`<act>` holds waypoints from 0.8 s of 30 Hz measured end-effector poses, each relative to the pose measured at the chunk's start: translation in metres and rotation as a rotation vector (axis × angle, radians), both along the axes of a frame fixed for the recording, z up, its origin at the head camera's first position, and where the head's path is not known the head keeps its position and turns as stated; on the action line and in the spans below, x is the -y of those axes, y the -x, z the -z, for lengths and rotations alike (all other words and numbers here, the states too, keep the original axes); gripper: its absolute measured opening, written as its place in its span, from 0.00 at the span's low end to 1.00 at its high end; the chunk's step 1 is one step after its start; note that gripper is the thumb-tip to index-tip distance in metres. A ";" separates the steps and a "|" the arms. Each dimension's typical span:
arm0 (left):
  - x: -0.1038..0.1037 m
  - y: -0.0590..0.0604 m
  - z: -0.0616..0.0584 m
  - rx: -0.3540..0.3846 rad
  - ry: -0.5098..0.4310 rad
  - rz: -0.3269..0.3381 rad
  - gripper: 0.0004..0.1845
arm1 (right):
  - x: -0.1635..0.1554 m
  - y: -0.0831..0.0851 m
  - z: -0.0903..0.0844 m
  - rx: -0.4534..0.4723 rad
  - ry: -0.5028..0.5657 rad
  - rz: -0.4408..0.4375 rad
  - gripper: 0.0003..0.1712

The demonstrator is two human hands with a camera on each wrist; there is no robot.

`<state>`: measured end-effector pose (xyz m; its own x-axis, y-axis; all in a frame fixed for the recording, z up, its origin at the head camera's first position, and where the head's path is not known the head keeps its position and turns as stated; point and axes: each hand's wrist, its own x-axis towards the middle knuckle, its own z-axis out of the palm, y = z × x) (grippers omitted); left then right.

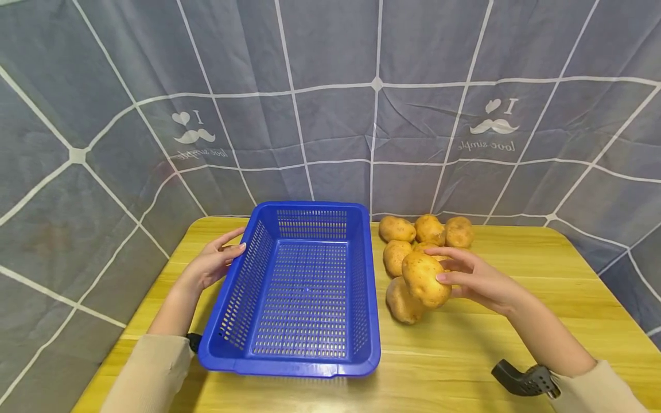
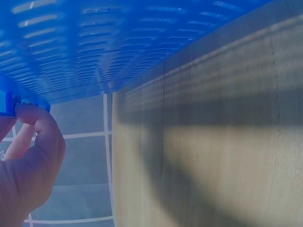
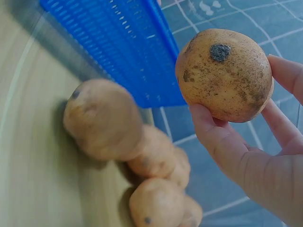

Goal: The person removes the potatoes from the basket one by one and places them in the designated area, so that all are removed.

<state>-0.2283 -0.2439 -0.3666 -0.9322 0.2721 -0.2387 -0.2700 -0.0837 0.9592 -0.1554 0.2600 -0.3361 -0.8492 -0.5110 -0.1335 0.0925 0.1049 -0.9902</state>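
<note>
My right hand (image 1: 477,281) holds a yellow-brown potato (image 1: 426,280) between thumb and fingers, raised above the other potatoes. In the right wrist view the held potato (image 3: 227,75) shows a dark scab spot. My left hand (image 1: 213,263) grips the left rim of a blue plastic basket (image 1: 376,321); in the left wrist view its thumb (image 2: 45,127) bends against the rim. The basket has slotted walls and a slotted floor, with no potatoes inside. Right of it, several potatoes (image 1: 396,229) lie grouped on the table, one nearer potato (image 1: 403,301) partly behind the held one.
The yellow wood-grain table (image 1: 521,258) extends to the right of the potatoes. A grey curtain with white lines (image 1: 335,132) hangs behind the table and at both sides. A black wrist device (image 1: 524,380) sits on my right wrist.
</note>
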 end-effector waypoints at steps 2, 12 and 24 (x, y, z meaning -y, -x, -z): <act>0.000 0.000 0.000 0.004 -0.007 -0.003 0.35 | -0.005 -0.002 0.004 0.007 -0.009 0.013 0.25; 0.000 0.000 -0.002 0.001 -0.013 -0.003 0.35 | -0.026 -0.005 0.022 0.028 0.000 0.051 0.26; 0.000 -0.001 -0.003 0.000 -0.014 -0.001 0.35 | -0.049 -0.007 0.045 0.074 -0.003 0.058 0.27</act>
